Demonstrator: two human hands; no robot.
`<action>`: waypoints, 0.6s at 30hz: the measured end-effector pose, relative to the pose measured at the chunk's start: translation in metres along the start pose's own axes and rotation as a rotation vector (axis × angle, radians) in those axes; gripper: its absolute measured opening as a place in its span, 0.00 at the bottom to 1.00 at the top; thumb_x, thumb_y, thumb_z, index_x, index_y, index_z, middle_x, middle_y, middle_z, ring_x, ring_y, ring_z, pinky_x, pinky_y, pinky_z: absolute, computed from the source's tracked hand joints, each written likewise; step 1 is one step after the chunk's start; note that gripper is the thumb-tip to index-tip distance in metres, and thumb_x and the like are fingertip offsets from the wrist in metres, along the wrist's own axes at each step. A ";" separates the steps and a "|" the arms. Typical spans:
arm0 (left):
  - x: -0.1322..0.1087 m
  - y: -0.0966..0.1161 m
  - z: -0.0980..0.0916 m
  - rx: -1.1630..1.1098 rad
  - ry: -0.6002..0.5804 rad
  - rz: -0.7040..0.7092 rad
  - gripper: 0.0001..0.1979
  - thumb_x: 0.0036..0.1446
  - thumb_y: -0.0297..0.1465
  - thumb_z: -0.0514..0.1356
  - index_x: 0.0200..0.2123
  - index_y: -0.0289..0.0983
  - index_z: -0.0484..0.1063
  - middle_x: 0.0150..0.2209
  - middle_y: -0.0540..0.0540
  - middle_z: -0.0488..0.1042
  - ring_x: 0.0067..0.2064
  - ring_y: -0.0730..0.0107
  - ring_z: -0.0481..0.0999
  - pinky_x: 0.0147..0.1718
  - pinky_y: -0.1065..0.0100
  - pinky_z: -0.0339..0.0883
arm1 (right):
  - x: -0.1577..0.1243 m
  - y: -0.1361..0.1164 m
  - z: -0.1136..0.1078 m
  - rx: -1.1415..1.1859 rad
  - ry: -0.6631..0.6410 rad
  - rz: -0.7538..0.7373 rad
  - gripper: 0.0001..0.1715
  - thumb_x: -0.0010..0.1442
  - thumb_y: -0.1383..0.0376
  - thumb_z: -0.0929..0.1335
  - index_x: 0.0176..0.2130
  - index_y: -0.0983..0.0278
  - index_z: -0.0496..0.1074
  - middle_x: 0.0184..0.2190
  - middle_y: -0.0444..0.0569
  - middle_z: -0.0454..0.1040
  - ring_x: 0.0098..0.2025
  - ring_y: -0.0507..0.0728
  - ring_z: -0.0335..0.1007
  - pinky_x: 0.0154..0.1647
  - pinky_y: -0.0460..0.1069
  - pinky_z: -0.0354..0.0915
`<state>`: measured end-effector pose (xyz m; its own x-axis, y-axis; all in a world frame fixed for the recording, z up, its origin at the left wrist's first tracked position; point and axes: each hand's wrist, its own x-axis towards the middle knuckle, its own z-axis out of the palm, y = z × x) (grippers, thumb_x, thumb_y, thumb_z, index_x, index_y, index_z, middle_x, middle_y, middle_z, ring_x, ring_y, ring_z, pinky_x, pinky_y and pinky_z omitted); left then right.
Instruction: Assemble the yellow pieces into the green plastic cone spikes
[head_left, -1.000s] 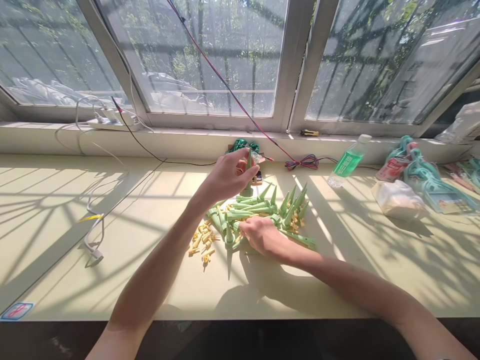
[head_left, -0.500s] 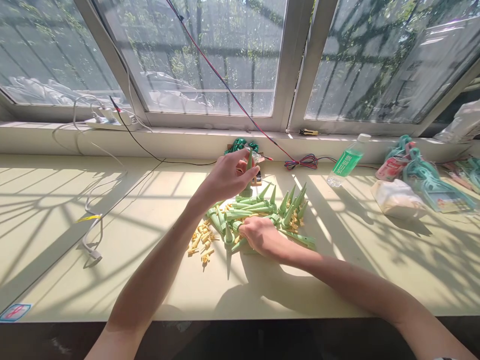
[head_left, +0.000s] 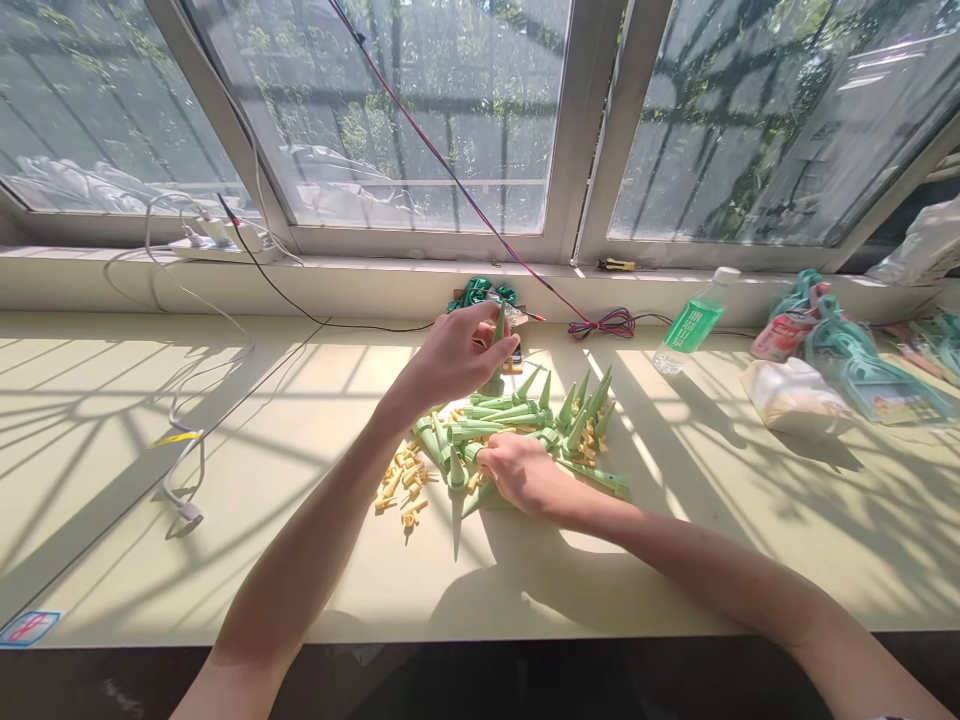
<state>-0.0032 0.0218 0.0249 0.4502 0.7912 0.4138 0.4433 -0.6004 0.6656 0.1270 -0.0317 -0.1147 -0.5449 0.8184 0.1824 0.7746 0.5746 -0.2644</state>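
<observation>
Over the back of a pile of green plastic spikes (head_left: 517, 411), my left hand (head_left: 457, 350) is closed, thumb and fingers around an upright green spike (head_left: 500, 322). Its tip points up between them. My right hand (head_left: 521, 472) reaches into the near side of the pile, palm down. Those fingers are pinched at a green ringed piece (head_left: 472, 452), and what lies beneath the palm is hidden. Small yellow plastic pieces (head_left: 405, 475) lie to the left of the pile. Several spikes stand point-up at its right, among more yellow pieces (head_left: 589, 450).
A plastic bottle with a green label (head_left: 694, 322) stands to the right. Beyond it are a white packet (head_left: 796, 397) and teal plastic items (head_left: 844, 340). Coiled red and black wire (head_left: 604, 323) lies at the back. A white cable (head_left: 187, 470) crosses the table's left side.
A green spike beneath my right hand has swung its tip toward the table's front, baring some yellow pieces beside it. Both hands stay nearly where they were.
</observation>
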 end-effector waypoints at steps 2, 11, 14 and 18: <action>0.000 0.000 0.000 0.003 -0.001 0.000 0.09 0.58 0.37 0.60 0.32 0.36 0.68 0.24 0.49 0.71 0.25 0.73 0.72 0.21 0.73 0.62 | -0.001 -0.001 -0.002 0.001 -0.001 -0.005 0.13 0.61 0.70 0.59 0.25 0.65 0.60 0.24 0.42 0.52 0.27 0.51 0.44 0.28 0.48 0.39; 0.000 -0.002 -0.002 0.002 -0.001 0.000 0.10 0.59 0.37 0.59 0.33 0.36 0.68 0.26 0.46 0.74 0.28 0.69 0.76 0.22 0.72 0.64 | -0.001 -0.002 -0.014 0.011 -0.013 -0.020 0.10 0.61 0.71 0.59 0.29 0.64 0.64 0.25 0.43 0.58 0.26 0.50 0.47 0.27 0.47 0.42; 0.001 -0.004 -0.001 -0.004 -0.004 -0.019 0.09 0.60 0.38 0.58 0.34 0.37 0.67 0.26 0.46 0.74 0.27 0.70 0.75 0.20 0.72 0.62 | 0.002 0.001 -0.017 0.033 0.036 -0.028 0.09 0.61 0.73 0.60 0.34 0.65 0.67 0.28 0.45 0.62 0.26 0.50 0.49 0.27 0.46 0.43; 0.003 -0.009 -0.003 -0.023 0.010 -0.041 0.09 0.61 0.37 0.57 0.34 0.37 0.66 0.26 0.47 0.74 0.27 0.70 0.74 0.19 0.73 0.60 | 0.006 0.010 -0.037 0.126 0.176 -0.029 0.10 0.65 0.69 0.61 0.43 0.65 0.70 0.32 0.47 0.67 0.26 0.49 0.54 0.28 0.45 0.49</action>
<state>-0.0080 0.0295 0.0221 0.4237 0.8166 0.3919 0.4434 -0.5643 0.6964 0.1433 -0.0208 -0.0811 -0.4932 0.7961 0.3508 0.7075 0.6017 -0.3707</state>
